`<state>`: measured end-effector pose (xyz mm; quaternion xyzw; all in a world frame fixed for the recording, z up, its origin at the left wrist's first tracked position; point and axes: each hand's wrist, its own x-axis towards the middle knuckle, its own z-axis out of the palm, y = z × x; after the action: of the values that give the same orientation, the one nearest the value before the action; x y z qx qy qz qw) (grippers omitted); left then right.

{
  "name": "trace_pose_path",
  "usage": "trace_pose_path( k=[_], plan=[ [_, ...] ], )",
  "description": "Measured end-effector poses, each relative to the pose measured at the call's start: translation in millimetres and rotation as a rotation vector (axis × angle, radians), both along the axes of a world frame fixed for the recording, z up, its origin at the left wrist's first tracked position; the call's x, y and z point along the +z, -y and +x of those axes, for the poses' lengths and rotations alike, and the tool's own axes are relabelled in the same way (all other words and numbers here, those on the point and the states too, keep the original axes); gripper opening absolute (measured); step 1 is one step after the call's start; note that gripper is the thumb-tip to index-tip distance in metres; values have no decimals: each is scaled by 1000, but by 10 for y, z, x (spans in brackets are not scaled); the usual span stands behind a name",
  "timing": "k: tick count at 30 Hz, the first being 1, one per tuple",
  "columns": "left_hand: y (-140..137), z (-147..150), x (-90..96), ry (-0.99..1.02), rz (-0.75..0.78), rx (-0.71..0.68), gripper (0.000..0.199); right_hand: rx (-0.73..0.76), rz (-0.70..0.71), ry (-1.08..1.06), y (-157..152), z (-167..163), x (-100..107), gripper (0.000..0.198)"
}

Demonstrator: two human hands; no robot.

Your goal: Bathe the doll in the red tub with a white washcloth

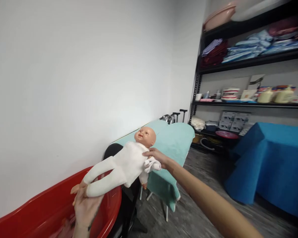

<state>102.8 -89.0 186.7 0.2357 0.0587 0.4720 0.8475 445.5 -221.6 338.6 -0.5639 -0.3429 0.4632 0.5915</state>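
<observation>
I can see a baby doll (131,158) in white clothes, held up in the air on its back. The left hand (85,206) holds it by the feet, over a big red tub (115,201). The right hand (158,157) has it near the shoulder, beside some bunched-up white cloth (152,164). Behind its head is a pale green-topped bench (175,142). Off to the right are black shelves (238,104) and a blue cover (285,162).

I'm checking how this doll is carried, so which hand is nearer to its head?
Right. The right hand holds the upper torso of the baby doll, just below the head; the left hand is at its feet, the opposite end.
</observation>
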Motion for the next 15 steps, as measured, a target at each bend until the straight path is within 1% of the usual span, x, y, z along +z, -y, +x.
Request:
trace_pose_path(
  k=[2,4,6,8,9,11,13,15],
  plan=[
    [247,508,237,-32,8,-47,29,-24,16,17,189,496,136,25],
    [475,981,427,-72,2,-101,31,-40,36,33,330,970,204,21],
    [660,1388,544,-88,18,-138,35,-75,12,30,426,1407,214,19],
    [798,1724,567,-109,25,-183,41,-113,-54,20,482,1784,180,13],
    [850,1868,542,-119,31,-201,47,-136,-100,19,497,1942,151,10],
    [926,2117,418,-145,43,-230,65,-174,-170,22,508,2191,75,10],
    [963,2320,214,-173,56,-244,81,-225,-224,49,504,2360,-20,11],
    [963,2478,-37,-222,37,-258,88,-290,-246,87,490,2478,-126,12]
  ],
)
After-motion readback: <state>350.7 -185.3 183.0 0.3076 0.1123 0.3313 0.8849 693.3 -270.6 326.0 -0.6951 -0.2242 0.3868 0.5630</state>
